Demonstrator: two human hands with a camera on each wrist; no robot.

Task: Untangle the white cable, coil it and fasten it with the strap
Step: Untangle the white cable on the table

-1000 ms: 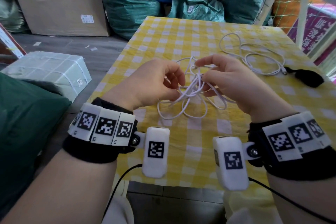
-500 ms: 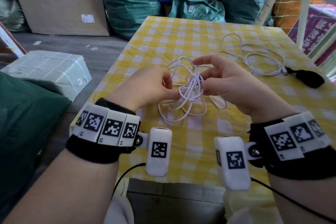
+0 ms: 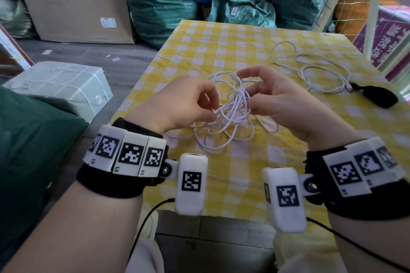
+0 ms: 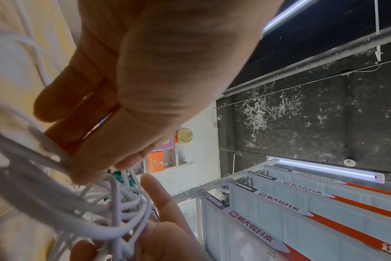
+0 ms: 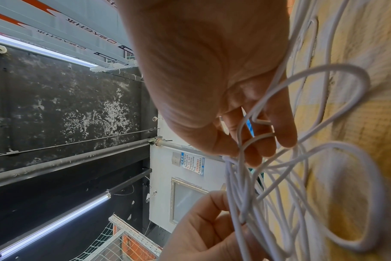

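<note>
White cable (image 3: 230,115) tangle hides both hands' fingertips (grip unclear).

Bench (image 3: 221,35), yellow-and-white checked cloth, filling centre and right of frame. Lying on it: tangled white cable (image 3: 224,137), lower loops resting at centre; second white cable (image 3: 310,71), loosely looped, upper right; black strap (image 3: 379,96) sitting beside it.

Head overhead; wrist views close, upward.

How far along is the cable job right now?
Early. Nothing is finished: the cable is a knotted bundle held above the table. The left hand and right hand both pinch its strands, picking it apart. Coiling and the strap, lying unused, remain.
</note>
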